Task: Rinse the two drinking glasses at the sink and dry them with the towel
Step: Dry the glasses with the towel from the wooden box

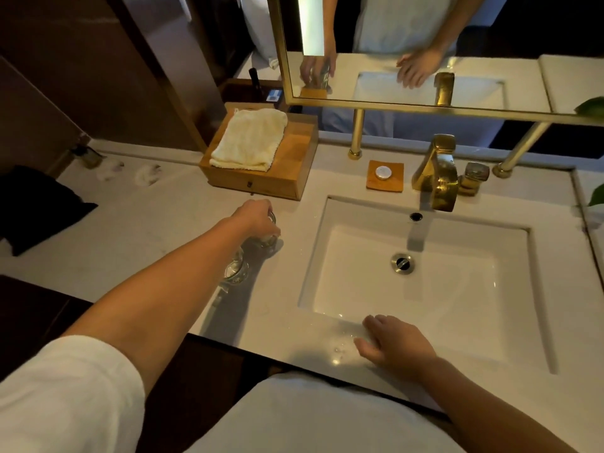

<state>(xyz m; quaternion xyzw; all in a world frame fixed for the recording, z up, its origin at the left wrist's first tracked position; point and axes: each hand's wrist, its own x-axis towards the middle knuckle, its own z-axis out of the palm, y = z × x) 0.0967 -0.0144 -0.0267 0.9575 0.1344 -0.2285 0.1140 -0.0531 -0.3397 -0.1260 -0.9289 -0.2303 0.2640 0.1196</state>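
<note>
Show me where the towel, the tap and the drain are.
towel [248, 138]: head view, middle of the folded cloth.
tap [438, 178]: head view, gold body above the spout.
drain [402, 263]: head view, centre of the plug.

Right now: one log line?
left hand grips clear drinking glass; second glass beside it; right hand rests on white counter; cream towel on wooden box

Left arm is stretching forward, left hand [258, 220] gripping a drinking glass [269, 239] from above; right hand [397, 346] is lying flat, fingers straight
</note>
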